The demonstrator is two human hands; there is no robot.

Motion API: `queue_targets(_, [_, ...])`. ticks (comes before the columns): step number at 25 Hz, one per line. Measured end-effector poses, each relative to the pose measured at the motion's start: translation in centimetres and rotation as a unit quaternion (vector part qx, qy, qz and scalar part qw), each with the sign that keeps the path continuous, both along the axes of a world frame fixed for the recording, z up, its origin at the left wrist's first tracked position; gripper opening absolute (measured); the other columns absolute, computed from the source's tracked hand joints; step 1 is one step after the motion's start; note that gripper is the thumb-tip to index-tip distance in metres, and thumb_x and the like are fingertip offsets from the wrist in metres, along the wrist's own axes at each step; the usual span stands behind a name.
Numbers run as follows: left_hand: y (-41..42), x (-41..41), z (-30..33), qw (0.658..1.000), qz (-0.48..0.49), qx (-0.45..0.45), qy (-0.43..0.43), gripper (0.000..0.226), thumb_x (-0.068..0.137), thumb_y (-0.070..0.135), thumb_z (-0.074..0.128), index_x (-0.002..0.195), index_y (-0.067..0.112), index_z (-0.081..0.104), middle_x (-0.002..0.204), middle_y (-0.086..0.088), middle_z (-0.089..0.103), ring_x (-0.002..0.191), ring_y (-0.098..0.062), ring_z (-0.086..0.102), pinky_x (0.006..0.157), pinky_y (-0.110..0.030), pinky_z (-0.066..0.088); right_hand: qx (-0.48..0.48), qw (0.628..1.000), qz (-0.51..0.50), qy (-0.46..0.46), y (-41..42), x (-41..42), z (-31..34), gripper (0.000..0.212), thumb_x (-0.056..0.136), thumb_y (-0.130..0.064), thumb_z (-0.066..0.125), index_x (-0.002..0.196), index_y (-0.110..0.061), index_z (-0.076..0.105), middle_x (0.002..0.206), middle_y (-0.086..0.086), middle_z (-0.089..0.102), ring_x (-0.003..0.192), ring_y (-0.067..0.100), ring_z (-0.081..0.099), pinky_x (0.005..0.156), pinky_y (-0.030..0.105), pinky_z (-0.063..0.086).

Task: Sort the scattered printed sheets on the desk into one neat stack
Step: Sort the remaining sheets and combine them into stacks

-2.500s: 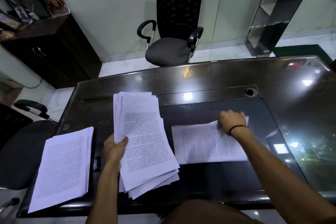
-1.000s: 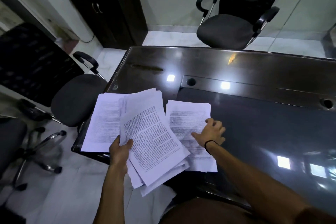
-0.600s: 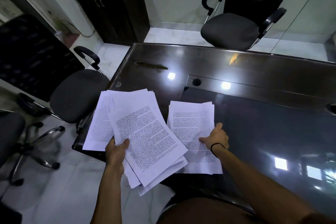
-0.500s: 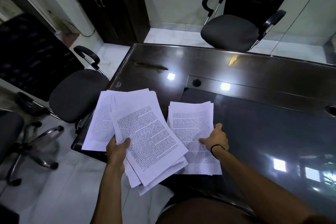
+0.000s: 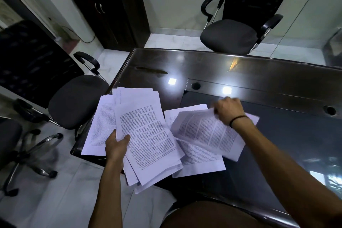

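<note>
Your left hand [image 5: 117, 147]: thumb on top, fingers curled under, gripping a fanned bundle of sheets [image 5: 148, 135] by its left edge. Bundle is uneven, corners sticking out at top and bottom; its near end hangs past the desk edge [image 5: 277, 79] toward you.

Your right hand [image 5: 228, 110]: fingers curled, pinching the far edge of a single sheet [image 5: 207, 133]. That sheet is lifted and bowed, motion-blurred, so exact finger placement can't tell. Black band [image 5: 237, 120] on that wrist.

Under the lifted sheet, a small pile [image 5: 199, 159] lies flat on the desk, partly tucked under the bundle's right side. Another sheet's corner [image 5: 252, 117] pokes out past your right wrist.

Left of the bundle, a separate stack [image 5: 100, 127] sits at the desk's left corner, partly covered by the bundle.

So paper is in 3+ groups, all on the near-left part of the desk.

Around: dark glossy desk w/ light reflections, cable holes [image 5: 195, 85] in a strip, office chair [image 5: 74, 102] at left, another chair [image 5: 229, 35] across, dark cabinet [image 5: 109, 11] by the wall.
</note>
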State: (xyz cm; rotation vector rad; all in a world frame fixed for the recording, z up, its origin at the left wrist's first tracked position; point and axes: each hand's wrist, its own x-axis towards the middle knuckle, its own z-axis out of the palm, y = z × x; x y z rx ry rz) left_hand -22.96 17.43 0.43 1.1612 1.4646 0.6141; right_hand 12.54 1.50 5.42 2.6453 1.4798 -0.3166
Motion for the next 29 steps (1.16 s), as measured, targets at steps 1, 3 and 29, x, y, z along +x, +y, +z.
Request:
queue_targets(1, [0.3, 0.4, 0.3, 1.0, -0.014, 0.007, 0.005, 0.032, 0.094, 0.009, 0.069, 0.122, 0.025, 0.068, 0.112, 0.001, 0.073, 0.099, -0.025, 0.07, 0.087, -0.04, 0.058, 0.011, 0.998, 0.054, -0.039, 0.9, 0.2, 1.7, 0.024, 0.089, -0.013, 0.054, 0.098, -0.03, 0.069, 0.1, 0.0, 0.071, 0.108, 0.026, 0.06, 0.101, 0.043, 0.033])
queue_targets(3, [0.6, 1.6, 1.0, 0.999, -0.05, 0.016, 0.012, 0.035, 0.093, 0.01, 0.069, 0.124, 0.026, 0.069, 0.112, 0.002, 0.074, 0.102, -0.026, 0.07, 0.092, -0.046, 0.058, 0.031, 0.987, 0.138, -0.076, 2.8, -1.0, 4.2, 0.024, 0.088, -0.011, 0.054, 0.094, -0.028, 0.069, 0.095, -0.003, 0.069, 0.109, 0.022, 0.057, 0.109, 0.047, 0.022])
queue_targets(29, [-4.1, -0.9, 0.3, 0.971, 0.006, -0.162, -0.174, 0.034, 0.101, 0.034, 0.059, 0.133, 0.023, 0.063, 0.123, -0.008, 0.073, 0.113, -0.033, 0.068, 0.099, -0.051, 0.052, 0.14, 0.84, -0.15, 0.502, 3.7, -14.2, -4.3, 0.04, 0.09, -0.033, 0.067, 0.123, -0.018, 0.052, 0.125, 0.004, 0.061, 0.112, 0.028, 0.058, 0.095, 0.042, 0.048])
